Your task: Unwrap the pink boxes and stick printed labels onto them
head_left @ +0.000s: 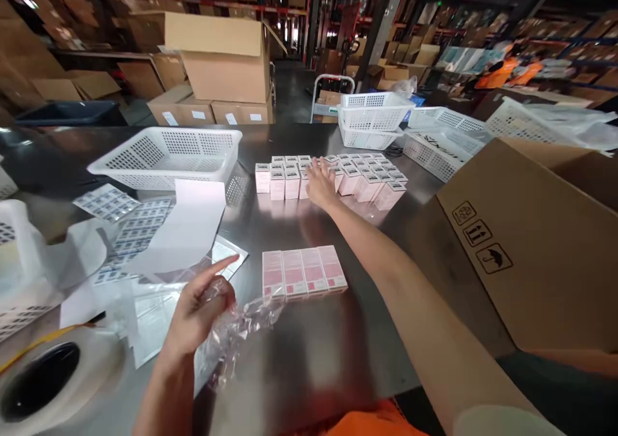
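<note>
My left hand (200, 310) is closed around crumpled clear plastic film (241, 330), its index finger pointing out. Just to the right of the film, several pink-and-white small boxes (304, 272) lie flat side by side in a row. My right hand (321, 183) reaches across the metal table, its fingers apart over a group of upright small boxes (369, 178) with white labels on top. It touches those boxes; whether it grips one, the fingers partly hide. Sheets of printed labels (142, 227) and a white backing sheet (193, 230) lie beyond my left hand.
A white perforated basket (168, 156) stands at the back left, with more white baskets (374, 117) at the back right. A large open carton (535, 249) fills the right side. A roll of film or tape (58, 378) sits at the front left. Further back are stacked cartons (222, 62).
</note>
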{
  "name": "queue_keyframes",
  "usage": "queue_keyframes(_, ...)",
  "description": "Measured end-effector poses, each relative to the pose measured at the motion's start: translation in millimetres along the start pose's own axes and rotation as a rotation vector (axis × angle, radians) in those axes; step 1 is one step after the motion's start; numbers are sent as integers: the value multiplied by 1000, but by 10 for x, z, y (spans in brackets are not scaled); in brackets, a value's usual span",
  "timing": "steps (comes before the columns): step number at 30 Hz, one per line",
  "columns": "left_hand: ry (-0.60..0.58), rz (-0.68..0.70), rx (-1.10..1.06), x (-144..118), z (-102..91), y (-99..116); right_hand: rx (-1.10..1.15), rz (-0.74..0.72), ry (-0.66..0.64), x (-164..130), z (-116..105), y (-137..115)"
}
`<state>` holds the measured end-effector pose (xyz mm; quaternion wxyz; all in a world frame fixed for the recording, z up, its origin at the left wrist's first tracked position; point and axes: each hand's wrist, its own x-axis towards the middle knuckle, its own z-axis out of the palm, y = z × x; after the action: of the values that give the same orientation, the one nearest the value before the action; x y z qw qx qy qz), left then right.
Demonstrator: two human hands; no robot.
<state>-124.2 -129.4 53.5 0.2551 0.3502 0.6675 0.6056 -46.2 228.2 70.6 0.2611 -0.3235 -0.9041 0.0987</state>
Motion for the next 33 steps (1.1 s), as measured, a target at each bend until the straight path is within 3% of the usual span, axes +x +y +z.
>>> queue_keyframes(2,-29,-36,-77,-4,-82,19,6,-24,15,179,57,-59)
queue_keyframes(5,-127,-121,-265,8,-182,56,23,-68,79,73,49,-85)
queue_keyframes(9,-272,-247,-287,-9,-35,84,77,-185,233,-616,-84,-187)
queue_keyframes(11,-257,-243,-259,-38,158,92,136,-308,290,-1071,-144,-376)
queue_keyframes(14,-231,-130,-342,-92,430,99,249,-558,298,-1682,-191,-818)
queue_keyframes(17,-135,-48,-366,-118,515,100,402,-742,279,-2008,-274,-1182)
queue_keyframes(19,1,-15,-304,-112,457,106,546,-759,184,-2035,-407,-1241)
queue_keyframes(21,61,69,-176,-102,357,115,618,-724,151,-1950,-603,-1155)
queue_keyframes(23,-23,212,-4,-102,262,121,535,-678,174,-1822,-811,-999)
queue_keyframes(25,-121,328,109,-115,201,120,398,-667,61,-1724,-955,-851)
queue_keyframes(27,-131,333,115,-136,179,109,376,-667,-98,-1700,-990,-756)
queue_keyframes(28,-105,305,92,-146,181,101,411,-657,-116,-1718,-969,-734)
queue_keyframes(33,-5,173,-33,-152,229,61,635,-494,191,-1892,-780,-803)
